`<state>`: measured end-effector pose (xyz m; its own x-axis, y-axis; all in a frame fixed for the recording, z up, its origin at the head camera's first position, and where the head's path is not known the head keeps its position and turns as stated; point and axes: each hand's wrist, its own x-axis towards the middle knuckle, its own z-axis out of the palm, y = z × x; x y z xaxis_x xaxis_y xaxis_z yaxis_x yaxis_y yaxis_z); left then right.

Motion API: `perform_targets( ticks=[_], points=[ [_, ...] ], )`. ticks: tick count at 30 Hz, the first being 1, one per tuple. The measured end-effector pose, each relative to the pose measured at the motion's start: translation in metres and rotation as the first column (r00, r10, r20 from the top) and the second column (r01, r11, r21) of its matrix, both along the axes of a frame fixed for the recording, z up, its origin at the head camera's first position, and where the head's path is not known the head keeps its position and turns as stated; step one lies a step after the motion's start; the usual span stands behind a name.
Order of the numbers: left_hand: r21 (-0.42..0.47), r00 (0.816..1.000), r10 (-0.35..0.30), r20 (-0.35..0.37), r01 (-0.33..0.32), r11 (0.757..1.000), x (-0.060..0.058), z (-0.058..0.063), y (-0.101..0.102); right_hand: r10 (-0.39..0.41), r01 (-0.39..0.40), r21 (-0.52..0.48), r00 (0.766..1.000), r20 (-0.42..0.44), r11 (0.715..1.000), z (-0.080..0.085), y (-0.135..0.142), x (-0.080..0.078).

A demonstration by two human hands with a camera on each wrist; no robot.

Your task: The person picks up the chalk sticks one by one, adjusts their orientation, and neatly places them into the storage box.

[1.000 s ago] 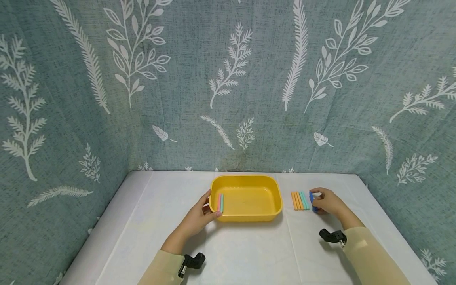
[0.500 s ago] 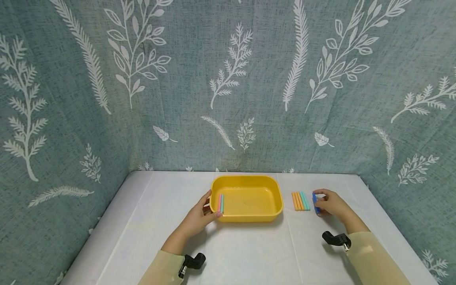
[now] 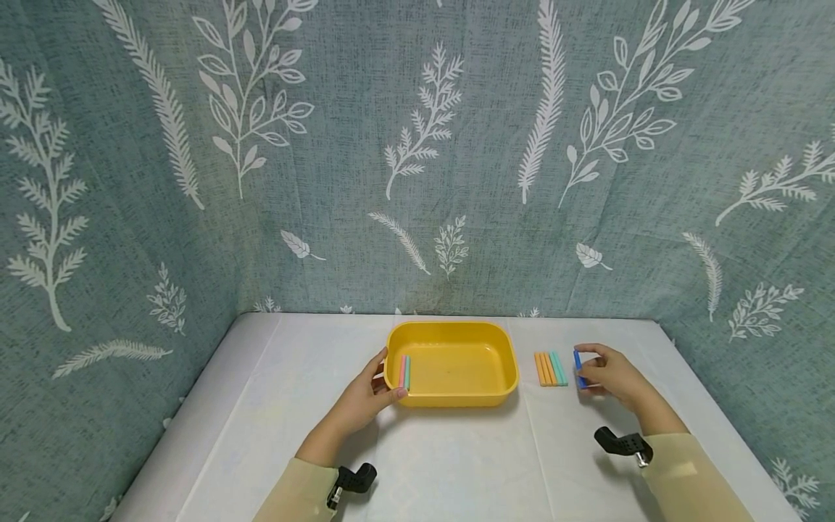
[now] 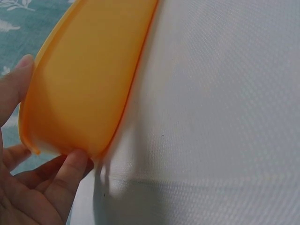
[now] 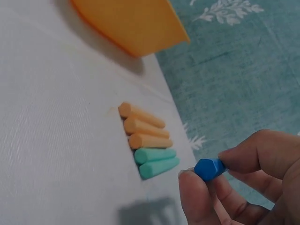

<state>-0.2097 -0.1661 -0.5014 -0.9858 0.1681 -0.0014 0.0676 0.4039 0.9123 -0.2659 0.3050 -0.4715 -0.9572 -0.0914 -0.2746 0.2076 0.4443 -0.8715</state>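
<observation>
My left hand [image 3: 360, 400] grips the left end of a yellow plastic tray [image 3: 459, 366], the thumb at its near corner. In the left wrist view, fingertips sit right at the edge of the tray [image 4: 89, 70]. Inside it, along the left wall, lie a pink chalk stick [image 3: 401, 371] and a green chalk stick [image 3: 407, 373]. Between thumb and fingers, my right hand [image 3: 612, 377] pinches a blue chalk stick [image 5: 209, 169], its faceted end facing the right wrist camera. Just left of that hand, orange chalk sticks [image 5: 149, 125] and mint green chalk sticks [image 5: 159, 161] lie side by side.
A white cloth covers the table [image 3: 450, 464]. Leaf-patterned teal fabric [image 3: 339, 181] hangs behind it and along both sides. Black wrist mounts, one on the left sleeve [image 3: 355, 478] and another on the right sleeve [image 3: 620, 441], stick out low over the table.
My right hand has shifted slightly to the right with the blue chalk stick, away from the row of orange and mint green sticks. The left hand and the tray stay put.
</observation>
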Motion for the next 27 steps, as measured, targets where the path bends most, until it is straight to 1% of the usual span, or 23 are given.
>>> perform_targets(
  ticks=[5,10,15,22,27],
  points=[
    [-0.01,1.0,0.002,0.006,-0.002,1.0,0.001,0.0,0.0,0.027,-0.028,-0.034,0.999,-0.018,0.999,0.008,-0.004,0.005],
    [-0.015,1.0,0.014,0.021,-0.014,1.0,0.002,0.002,0.001,0.028,-0.03,-0.05,0.999,-0.037,0.998,0.015,-0.009,0.008],
    [-0.013,0.999,0.017,0.039,-0.017,1.0,0.002,0.002,0.001,0.03,-0.034,-0.067,0.998,-0.053,0.997,0.025,-0.017,0.01],
    [-0.002,1.0,-0.004,0.02,0.004,1.0,0.0,0.001,0.001,0.016,-0.022,-0.112,0.999,-0.049,0.993,0.037,-0.032,0.011],
    [-0.004,1.0,-0.002,0.015,0.002,1.0,0.0,0.001,0.0,0.026,-0.035,-0.156,0.998,-0.061,0.987,0.046,-0.039,0.011]
  ],
)
